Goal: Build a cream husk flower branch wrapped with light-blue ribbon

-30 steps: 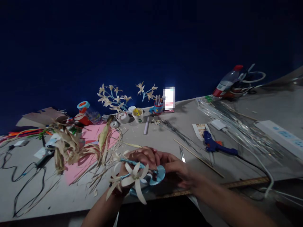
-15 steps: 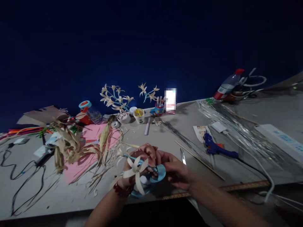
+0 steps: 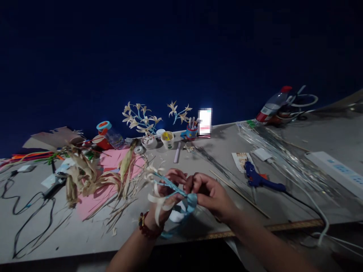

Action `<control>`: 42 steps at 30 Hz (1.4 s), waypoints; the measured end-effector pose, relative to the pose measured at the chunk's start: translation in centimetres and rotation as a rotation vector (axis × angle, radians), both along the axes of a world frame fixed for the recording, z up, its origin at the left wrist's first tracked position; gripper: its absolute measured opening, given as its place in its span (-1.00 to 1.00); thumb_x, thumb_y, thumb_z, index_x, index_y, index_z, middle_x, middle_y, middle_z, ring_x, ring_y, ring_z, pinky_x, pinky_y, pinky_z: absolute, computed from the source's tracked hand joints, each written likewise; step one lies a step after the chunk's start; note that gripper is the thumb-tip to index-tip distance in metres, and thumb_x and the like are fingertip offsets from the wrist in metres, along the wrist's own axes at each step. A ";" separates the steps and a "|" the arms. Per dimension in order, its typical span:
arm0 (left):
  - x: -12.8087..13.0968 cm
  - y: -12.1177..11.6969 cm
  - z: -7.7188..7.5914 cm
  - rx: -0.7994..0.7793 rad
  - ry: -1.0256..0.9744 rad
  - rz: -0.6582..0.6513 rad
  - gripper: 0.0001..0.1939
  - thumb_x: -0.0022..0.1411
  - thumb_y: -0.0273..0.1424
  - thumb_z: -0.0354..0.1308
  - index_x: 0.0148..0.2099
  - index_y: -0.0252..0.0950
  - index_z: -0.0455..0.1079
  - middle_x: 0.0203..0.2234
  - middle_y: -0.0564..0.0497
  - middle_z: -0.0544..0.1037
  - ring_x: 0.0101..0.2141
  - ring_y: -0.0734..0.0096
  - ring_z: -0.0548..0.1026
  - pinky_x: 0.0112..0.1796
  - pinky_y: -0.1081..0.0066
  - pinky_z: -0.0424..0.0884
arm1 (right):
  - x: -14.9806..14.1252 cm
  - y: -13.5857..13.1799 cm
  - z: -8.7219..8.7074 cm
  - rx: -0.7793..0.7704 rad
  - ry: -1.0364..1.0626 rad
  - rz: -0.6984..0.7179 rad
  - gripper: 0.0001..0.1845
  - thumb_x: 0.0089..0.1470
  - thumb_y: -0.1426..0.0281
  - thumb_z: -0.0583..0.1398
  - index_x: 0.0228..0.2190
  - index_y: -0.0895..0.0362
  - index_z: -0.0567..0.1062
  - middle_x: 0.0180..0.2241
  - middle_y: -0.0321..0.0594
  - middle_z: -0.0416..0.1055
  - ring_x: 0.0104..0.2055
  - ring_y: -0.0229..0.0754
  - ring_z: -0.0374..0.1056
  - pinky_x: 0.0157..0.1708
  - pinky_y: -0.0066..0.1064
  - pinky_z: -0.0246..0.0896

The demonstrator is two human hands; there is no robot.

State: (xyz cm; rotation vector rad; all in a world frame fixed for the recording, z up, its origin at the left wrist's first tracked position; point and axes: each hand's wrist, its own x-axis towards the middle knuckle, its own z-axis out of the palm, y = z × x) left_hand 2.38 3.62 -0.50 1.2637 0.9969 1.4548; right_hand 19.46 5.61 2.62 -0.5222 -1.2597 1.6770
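My left hand (image 3: 171, 189) is closed around a light-blue wrapped flower stem (image 3: 166, 182), which slants from upper left down toward my right hand. Pale, long-petalled flowers (image 3: 159, 202) on it hang over my left wrist and fingers. At the stem's lower end my right hand (image 3: 212, 193) pinches a strip of light-blue tape (image 3: 191, 203) with thumb and fingers. The strip curls down below both hands, and a white round thing (image 3: 177, 216), partly hidden, shows behind it. Fingertips of the two hands almost meet, so the exact wrapping point is covered.
Dried corn husks (image 3: 82, 175) lie on pink paper (image 3: 95, 202) at left. A blue glue gun (image 3: 262, 181), a thin stick (image 3: 241, 194) and wires (image 3: 218, 162) lie at right. Finished flower branches (image 3: 140, 117), paper cups (image 3: 167, 140) and a lit phone (image 3: 204, 121) stand behind.
The stem has turned, so its flowers now hang lower and further left. My right hand has risen and its fingers have drawn in beside my left hand; the tape loop now hangs downward.
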 end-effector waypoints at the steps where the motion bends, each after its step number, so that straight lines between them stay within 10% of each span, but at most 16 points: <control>1: 0.3 0.0 0.1 -0.006 -0.034 -0.019 -0.71 0.11 -0.12 0.34 -0.25 -0.21 0.50 -0.22 -0.12 0.54 -0.13 0.08 0.53 -0.15 0.17 0.51 | 0.2 0.1 0.1 0.146 -0.070 -0.074 -0.80 0.07 0.35 0.33 -0.45 0.08 0.40 -0.35 -0.24 0.46 -0.25 -0.16 0.39 -0.21 -0.32 0.29; 6: 0.9 -0.7 0.8 0.004 -0.074 0.021 -0.74 0.12 -0.20 0.37 -0.24 -0.24 0.48 -0.28 -0.05 0.51 -0.15 0.15 0.52 -0.07 0.21 0.46 | 1.0 0.1 0.3 0.947 -0.468 -0.416 -0.82 0.07 0.57 0.21 -0.32 0.05 0.42 -0.27 -0.15 0.52 -0.20 -0.09 0.42 -0.15 -0.17 0.35; 10: 1.1 -1.0 0.6 0.073 -0.130 0.045 -0.91 0.21 -0.33 0.31 -0.26 -0.23 0.53 -0.31 -0.02 0.51 -0.16 0.22 0.50 -0.05 0.25 0.43 | 1.0 -0.2 0.8 1.220 -0.607 -0.526 -0.84 0.09 0.58 0.19 -0.30 0.10 0.44 -0.26 -0.06 0.57 -0.19 -0.06 0.44 -0.13 -0.15 0.44; 20: 1.3 -1.6 1.0 0.219 -0.063 0.112 -0.95 0.27 -0.41 0.25 -0.20 -0.23 0.51 -0.32 -0.04 0.57 -0.17 0.24 0.52 -0.10 0.28 0.46 | 0.7 -0.7 0.8 1.339 -0.546 -0.779 -0.84 0.11 0.61 0.23 -0.40 0.12 0.52 -0.38 -0.22 0.52 -0.29 -0.18 0.39 -0.16 -0.20 0.51; 42: 1.4 -1.8 0.8 0.131 -0.108 0.090 -0.89 0.29 -0.51 0.22 -0.17 -0.23 0.54 -0.29 0.01 0.59 -0.25 0.40 0.53 -0.15 0.44 0.43 | -0.2 -0.3 0.1 1.256 -0.483 -0.717 -0.80 0.05 0.64 0.20 -0.42 0.08 0.43 -0.39 -0.21 0.54 -0.37 -0.19 0.42 -0.25 -0.25 0.52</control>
